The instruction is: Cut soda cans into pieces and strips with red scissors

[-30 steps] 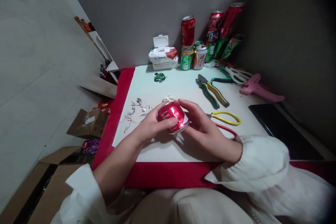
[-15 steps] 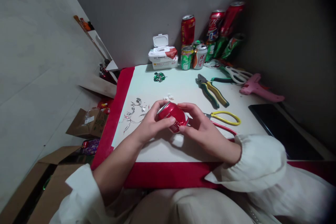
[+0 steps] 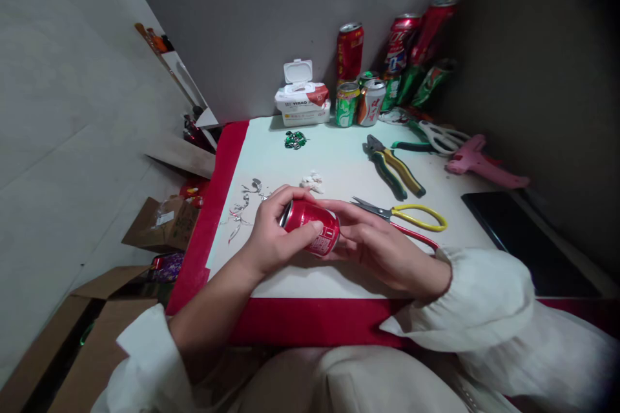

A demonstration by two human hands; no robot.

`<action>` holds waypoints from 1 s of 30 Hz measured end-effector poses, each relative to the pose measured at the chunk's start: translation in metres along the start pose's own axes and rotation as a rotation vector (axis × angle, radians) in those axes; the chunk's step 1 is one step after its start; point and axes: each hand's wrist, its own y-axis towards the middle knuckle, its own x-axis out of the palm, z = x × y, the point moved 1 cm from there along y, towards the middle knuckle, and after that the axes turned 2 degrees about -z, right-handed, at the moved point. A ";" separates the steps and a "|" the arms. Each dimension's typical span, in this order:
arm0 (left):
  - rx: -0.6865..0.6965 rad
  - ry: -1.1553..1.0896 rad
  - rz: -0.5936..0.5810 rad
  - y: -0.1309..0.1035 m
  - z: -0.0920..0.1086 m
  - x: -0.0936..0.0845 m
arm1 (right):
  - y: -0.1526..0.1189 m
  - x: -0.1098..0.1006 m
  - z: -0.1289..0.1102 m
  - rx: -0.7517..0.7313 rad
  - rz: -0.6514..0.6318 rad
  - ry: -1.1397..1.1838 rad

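A short red drink can point(image 3: 310, 216), cut down from full height, lies tilted on its side between my hands, just above the white work sheet point(image 3: 290, 284). My left hand point(image 3: 276, 232) is wrapped round its left end, the thumb pressed along the printed front. At the other end my right hand point(image 3: 371, 239) curls its fingers behind and under the can, near the rim. Some right fingertips are hidden by the can. Scissors point(image 3: 387, 211) with one yellow and one red handle lie just beyond my right hand. Silvery metal scraps point(image 3: 245, 206) are scattered to the left.
Pliers point(image 3: 394, 168), a pink glue gun point(image 3: 484, 164) and a dark tablet-like slab point(image 3: 527, 239) lie on the right. Several cans point(image 3: 349, 55) and a wipes pack point(image 3: 303, 103) stand along the back. Green foil-like pieces point(image 3: 295, 140) and white bits point(image 3: 312, 182) lie mid-table.
The can has turned in my hands, so more of its printed side shows. My right hand has shifted from spread fingers at its side to curling under and behind it, uncovering the scissor blades.
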 end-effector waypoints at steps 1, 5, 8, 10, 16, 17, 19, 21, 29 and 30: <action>0.041 0.030 0.004 -0.001 -0.001 0.000 | 0.000 0.000 0.000 0.014 0.002 0.021; 0.161 0.106 0.028 -0.003 -0.005 0.001 | -0.002 0.001 -0.002 0.050 0.023 0.048; 0.210 0.147 0.052 -0.004 -0.006 0.003 | -0.002 0.003 -0.003 0.055 0.043 0.049; 0.229 0.165 0.068 -0.004 -0.007 0.004 | -0.002 0.004 -0.003 0.056 0.056 0.043; 0.310 0.172 0.109 -0.006 -0.009 0.003 | -0.003 0.005 -0.003 0.077 0.050 0.028; 0.317 0.168 0.110 -0.007 -0.010 0.003 | -0.003 0.005 -0.003 0.080 0.032 0.025; 0.312 0.147 0.118 -0.007 -0.012 0.003 | -0.003 0.005 -0.003 0.074 0.007 0.013; 0.289 0.074 0.133 -0.007 -0.015 0.005 | -0.003 0.005 -0.002 0.028 0.001 -0.001; 0.116 -0.507 0.101 -0.006 -0.028 0.017 | -0.003 0.012 0.002 -0.178 0.126 -0.051; 0.062 -0.569 0.079 -0.007 -0.030 0.020 | -0.003 0.013 0.002 -0.186 0.130 -0.054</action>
